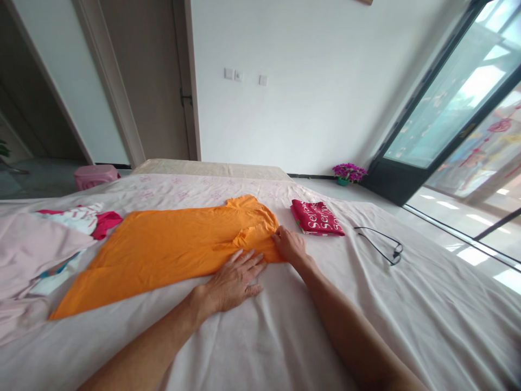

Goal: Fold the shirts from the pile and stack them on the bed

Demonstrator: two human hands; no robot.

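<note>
An orange garment (171, 247) lies spread flat across the bed, folded lengthwise, its collar end toward the right. My left hand (236, 279) rests flat on the sheet with fingers stretched out, the fingertips on the garment's near edge. My right hand (290, 244) pinches the garment's right corner near the sleeve, fingers curled on the cloth.
A folded red cloth with white lettering (317, 217) lies just right of the garment. A black clothes hanger (382, 244) rests farther right on the pale pink sheet (407, 315). Crumpled clothes (61, 233) pile at the left. A pink stool (95, 175) and a glass door (456, 119) stand beyond.
</note>
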